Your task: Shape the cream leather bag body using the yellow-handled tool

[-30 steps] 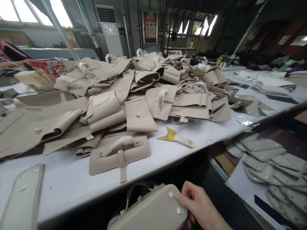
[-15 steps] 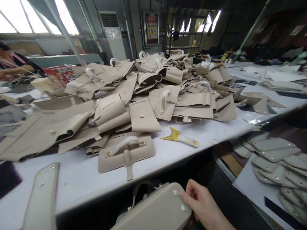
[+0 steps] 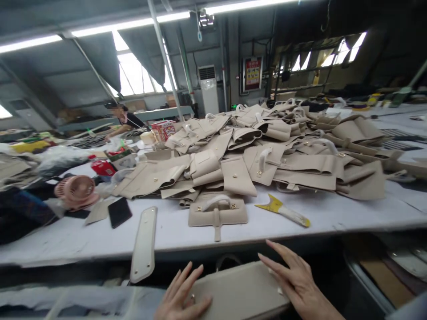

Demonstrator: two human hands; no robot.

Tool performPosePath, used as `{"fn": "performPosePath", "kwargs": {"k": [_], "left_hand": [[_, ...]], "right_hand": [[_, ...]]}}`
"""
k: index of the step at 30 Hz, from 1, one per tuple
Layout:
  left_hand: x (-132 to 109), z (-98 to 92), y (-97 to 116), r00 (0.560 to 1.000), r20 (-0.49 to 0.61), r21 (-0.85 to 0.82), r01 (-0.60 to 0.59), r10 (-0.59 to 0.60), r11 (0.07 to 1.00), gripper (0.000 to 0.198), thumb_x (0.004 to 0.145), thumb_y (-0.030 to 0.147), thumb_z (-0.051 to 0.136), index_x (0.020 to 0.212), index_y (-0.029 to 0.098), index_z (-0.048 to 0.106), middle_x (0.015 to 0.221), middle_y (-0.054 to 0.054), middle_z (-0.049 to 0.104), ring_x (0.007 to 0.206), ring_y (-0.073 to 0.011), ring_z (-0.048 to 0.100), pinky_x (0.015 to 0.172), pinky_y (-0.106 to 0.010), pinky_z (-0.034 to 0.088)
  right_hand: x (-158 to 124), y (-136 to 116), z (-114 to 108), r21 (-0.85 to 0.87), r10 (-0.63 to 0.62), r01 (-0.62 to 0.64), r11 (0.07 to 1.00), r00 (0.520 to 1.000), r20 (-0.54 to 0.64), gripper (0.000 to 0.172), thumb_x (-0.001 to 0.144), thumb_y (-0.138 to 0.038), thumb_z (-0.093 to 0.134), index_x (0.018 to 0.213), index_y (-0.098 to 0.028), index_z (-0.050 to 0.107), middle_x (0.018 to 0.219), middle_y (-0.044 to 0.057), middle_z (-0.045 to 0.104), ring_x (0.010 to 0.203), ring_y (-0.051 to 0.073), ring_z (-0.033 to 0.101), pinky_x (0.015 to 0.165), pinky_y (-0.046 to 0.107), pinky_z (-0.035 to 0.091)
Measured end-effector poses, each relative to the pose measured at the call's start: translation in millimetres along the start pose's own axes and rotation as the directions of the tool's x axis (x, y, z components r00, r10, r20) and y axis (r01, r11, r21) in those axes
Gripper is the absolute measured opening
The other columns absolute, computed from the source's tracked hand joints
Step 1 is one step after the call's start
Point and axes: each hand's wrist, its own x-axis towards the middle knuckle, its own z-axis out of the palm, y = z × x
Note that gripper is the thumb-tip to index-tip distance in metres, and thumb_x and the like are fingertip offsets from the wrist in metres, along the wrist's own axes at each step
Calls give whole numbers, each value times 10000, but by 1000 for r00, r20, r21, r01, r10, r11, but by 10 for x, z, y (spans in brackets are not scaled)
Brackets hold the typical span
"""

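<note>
At the table's front edge lies a beige handbag (image 3: 240, 291), turned so a broad flat panel faces up. Its handle pokes out on the far side. My left hand (image 3: 182, 295) touches the bag's left end, its fingers spread and the thumb over the panel. Across the right end rests my right hand (image 3: 295, 278), open, with fingers stretched over the top edge beside small white tabs. Beyond the bag, a flat beige piece with a handle (image 3: 218, 215) lies on the table. A long pale base panel with studs (image 3: 144, 244) overhangs the edge at left.
A large heap of beige bag pieces (image 3: 233, 175) covers the white table (image 3: 176, 238). In front of it lies a yellow-and-white scraper-like tool (image 3: 283, 211). A pink fan (image 3: 76, 191) stands at left. A person (image 3: 125, 120) works farther back.
My left hand has come into view onto the bag's left end. My right hand has opened from a closed grip at the bag's corner. The view has swung left and up.
</note>
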Motion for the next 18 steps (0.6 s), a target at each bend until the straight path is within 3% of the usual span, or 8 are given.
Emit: {"fn": "performPosePath", "kwargs": {"k": [3, 6, 8, 10, 11, 13, 16, 18], "left_hand": [[152, -190, 31, 990, 80, 102, -124, 116, 987, 711, 826, -77, 477, 1265, 471, 594, 1572, 26, 366, 1437, -268, 349, 1141, -488, 384], [352, -445, 195, 955, 277, 49, -126, 108, 991, 658, 753, -13, 534, 1269, 390, 603, 1585, 1, 336, 1432, -319, 349, 1161, -582, 312], [456, -570, 335, 916, 395, -14, -73, 72, 997, 613, 715, 30, 543, 1257, 307, 615, 1551, -19, 402, 1428, -331, 352, 1180, -601, 265], [496, -642, 443, 896, 442, -42, -27, 43, 999, 657, 682, 34, 520, 1301, 244, 586, 1501, -41, 478, 1423, -328, 361, 1191, -590, 255], [486, -664, 472, 894, 448, -39, -2, 19, 999, 682, 674, 26, 509, 1322, 228, 569, 1487, -47, 496, 1421, -326, 364, 1191, -584, 261], [412, -698, 472, 905, 424, -16, 46, -35, 999, 676, 673, 12, 501, 1304, 241, 585, 1485, -49, 497, 1413, -332, 376, 1178, -590, 284], [233, -715, 371, 922, 369, -32, 138, -117, 990, 549, 769, 47, 522, 1216, 339, 650, 1510, -13, 463, 1405, -327, 393, 1168, -596, 287], [133, -658, 296, 913, 356, -146, 266, -200, 953, 428, 848, 135, 530, 1170, 370, 686, 1482, -4, 500, 1356, -294, 471, 1148, -501, 365]], "right_hand": [[176, -158, -207, -219, -258, 296, 930, 948, 186, 629, 805, -72, 504, 1254, -500, 611, 1579, -64, 331, 1461, 388, 237, 1086, 691, 214], [316, -597, -184, -230, -402, 467, 854, 872, 280, 505, 763, -76, 534, 1177, -322, 682, 1557, -35, 381, 1481, 360, 186, 1168, 634, 60], [342, -893, 6, -191, -511, 577, 794, 804, 303, 381, 838, -199, 578, 1208, -247, 660, 1497, 3, 480, 1448, 340, 289, 1207, 538, 58], [310, -1050, 211, -206, -642, 686, 698, 727, 244, 435, 928, -376, 579, 1315, -178, 589, 1401, 42, 582, 1332, 303, 470, 1215, 448, 103], [278, -1053, 270, -232, -689, 719, 655, 695, 209, 492, 944, -442, 574, 1343, -153, 564, 1375, 52, 603, 1276, 286, 527, 1210, 416, 119], [201, -907, 247, -303, -719, 725, 619, 678, 154, 506, 954, -476, 572, 1366, -182, 548, 1371, 16, 608, 1258, 274, 544, 1199, 393, 126], [97, -458, -38, -429, -698, 665, 612, 708, 103, 427, 947, -395, 597, 1362, -300, 560, 1368, -50, 606, 1252, 280, 561, 1166, 407, 177], [58, -163, -198, -470, -687, 642, 606, 720, 99, 434, 899, -368, 651, 1328, -334, 594, 1331, -49, 630, 1157, 297, 634, 1083, 428, 326]]}}
